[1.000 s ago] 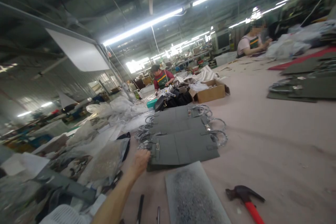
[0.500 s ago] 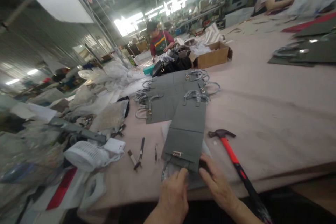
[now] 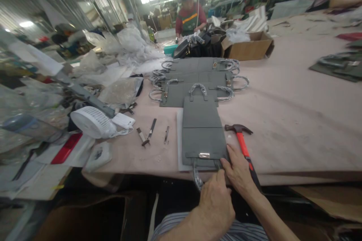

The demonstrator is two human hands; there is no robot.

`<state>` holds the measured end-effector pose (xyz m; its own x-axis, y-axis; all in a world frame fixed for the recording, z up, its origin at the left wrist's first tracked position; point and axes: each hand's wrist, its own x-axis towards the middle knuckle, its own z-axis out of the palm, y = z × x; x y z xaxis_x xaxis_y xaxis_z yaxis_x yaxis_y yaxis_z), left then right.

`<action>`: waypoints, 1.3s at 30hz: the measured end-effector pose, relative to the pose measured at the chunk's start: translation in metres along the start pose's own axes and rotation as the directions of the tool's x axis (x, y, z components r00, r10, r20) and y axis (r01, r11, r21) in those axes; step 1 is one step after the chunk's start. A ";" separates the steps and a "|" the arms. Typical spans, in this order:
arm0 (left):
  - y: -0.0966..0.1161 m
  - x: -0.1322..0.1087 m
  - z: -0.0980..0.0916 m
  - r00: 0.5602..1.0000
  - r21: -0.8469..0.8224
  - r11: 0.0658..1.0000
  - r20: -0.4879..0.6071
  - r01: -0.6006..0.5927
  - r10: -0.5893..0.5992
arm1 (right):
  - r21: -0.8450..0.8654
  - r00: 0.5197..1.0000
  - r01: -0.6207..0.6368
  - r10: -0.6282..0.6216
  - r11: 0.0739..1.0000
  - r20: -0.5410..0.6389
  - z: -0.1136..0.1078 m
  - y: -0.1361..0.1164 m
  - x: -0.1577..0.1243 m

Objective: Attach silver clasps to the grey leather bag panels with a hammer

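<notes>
A flat grey bag panel (image 3: 202, 115) lies lengthwise before me at the table's front edge, over a white sheet (image 3: 180, 139). It has a silver clasp (image 3: 204, 155) near its lower end and a plastic-wrapped handle at each end. My left hand (image 3: 216, 199) is closed around the near handle (image 3: 197, 177), whose lower loop it partly hides. My right hand (image 3: 239, 169) holds the panel's lower right corner, thumb on top; some fingertips are hidden. Just right of the panel lies a claw hammer (image 3: 242, 145) with a red and black grip.
More grey bag panels (image 3: 192, 77) with wrapped handles lie behind. Small tools (image 3: 149, 131), a pen-like tool (image 3: 166, 134) and a white fan (image 3: 92, 121) are at left. Farther back stand a cardboard box (image 3: 249, 49) and a co-worker (image 3: 189, 17). Another grey stack (image 3: 339, 66) lies right.
My view has levelled and tipped down. My left hand has shifted right along the near handle, towards my right hand. The right hand stays at the panel's lower right corner.
</notes>
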<state>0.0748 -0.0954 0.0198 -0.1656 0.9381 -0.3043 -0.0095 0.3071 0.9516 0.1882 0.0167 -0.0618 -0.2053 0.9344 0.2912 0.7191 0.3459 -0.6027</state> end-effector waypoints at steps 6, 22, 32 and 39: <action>-0.001 0.006 -0.003 0.992 0.085 0.988 0.035 -0.128 0.125 | -0.066 0.999 0.046 -0.044 0.997 0.018 0.006 0.000 0.006; 0.038 0.075 -0.157 0.868 0.810 0.585 -0.260 -0.042 0.422 | -0.183 0.918 0.397 -0.389 0.899 0.078 -0.019 -0.067 0.021; 0.042 0.128 -0.303 0.745 0.652 0.461 -0.666 0.601 -0.029 | -0.179 0.815 0.575 -0.540 0.798 0.211 0.006 -0.047 0.020; 0.032 0.151 -0.311 0.730 0.485 0.601 -0.631 0.635 -0.262 | -0.134 0.823 0.535 -0.479 0.834 0.307 -0.001 -0.055 0.021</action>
<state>-0.2574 0.0056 0.0171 -0.7405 0.5031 -0.4456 0.3675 0.8582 0.3584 0.1448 0.0171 -0.0215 -0.7168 0.6292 0.3005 0.5786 0.7772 -0.2473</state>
